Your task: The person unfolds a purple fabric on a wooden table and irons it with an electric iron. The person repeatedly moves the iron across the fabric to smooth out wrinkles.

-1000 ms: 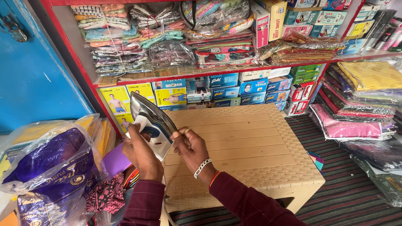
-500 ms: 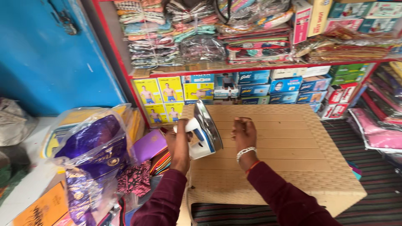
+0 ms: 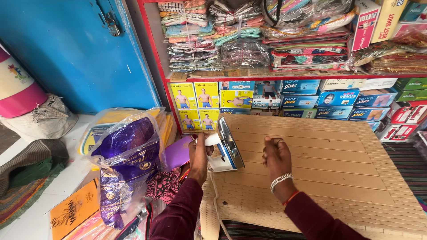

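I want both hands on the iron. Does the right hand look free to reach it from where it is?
Probably yes. The right hand rests empty on the table beside the iron, which the left hand holds on its heel, and nothing lies between them.

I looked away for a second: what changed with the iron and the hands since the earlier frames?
The iron went from held up in both hands to standing on its heel at the table's left edge. The right hand let go and now rests on the table beside it. The left hand still grips the handle; the shelves of boxes are unchanged.
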